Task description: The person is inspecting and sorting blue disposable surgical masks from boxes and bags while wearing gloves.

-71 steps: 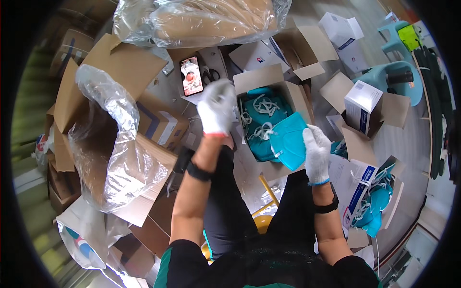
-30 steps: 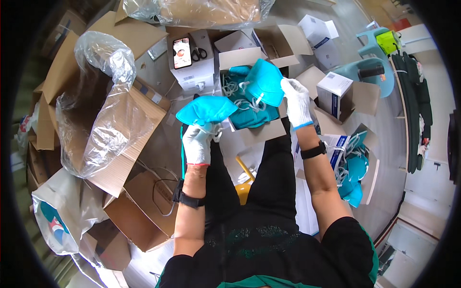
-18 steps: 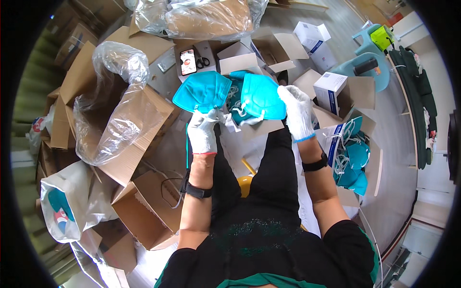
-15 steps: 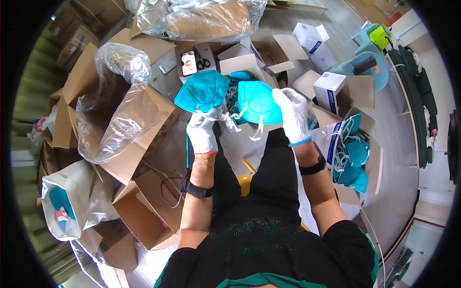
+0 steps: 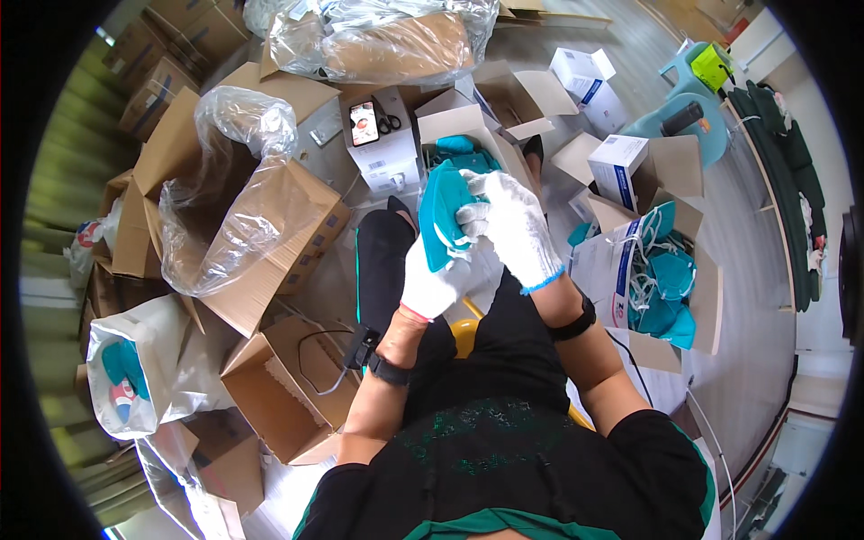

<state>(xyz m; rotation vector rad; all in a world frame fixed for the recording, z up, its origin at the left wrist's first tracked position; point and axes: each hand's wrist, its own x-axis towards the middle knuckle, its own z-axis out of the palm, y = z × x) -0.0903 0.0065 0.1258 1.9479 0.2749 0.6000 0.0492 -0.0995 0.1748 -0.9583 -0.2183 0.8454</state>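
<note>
A teal cup-shaped face mask (image 5: 438, 211) is held up in front of my knees, turned on its side. My left hand (image 5: 435, 281), in a white knit glove, is closed on its lower end. Bent over the mask's right edge are the gloved fingers of my right hand (image 5: 513, 225), closed on it; they partly hide its inner side and white straps. Whether one mask or two are held together, I cannot tell. Right behind my hands stands an open carton (image 5: 472, 119) with more teal masks (image 5: 457, 146) inside.
An open box (image 5: 706, 301) of teal masks with tangled white straps is at my right. A phone (image 5: 364, 124) and black scissors (image 5: 387, 121) lie on a white carton. Plastic-lined cardboard boxes (image 5: 310, 211) and a white bag (image 5: 171, 409) crowd the left.
Two masks were held apart, one in each hand. My hands have come together, the right moving left and the left moving right and down, and one sideways mask shape shows.
</note>
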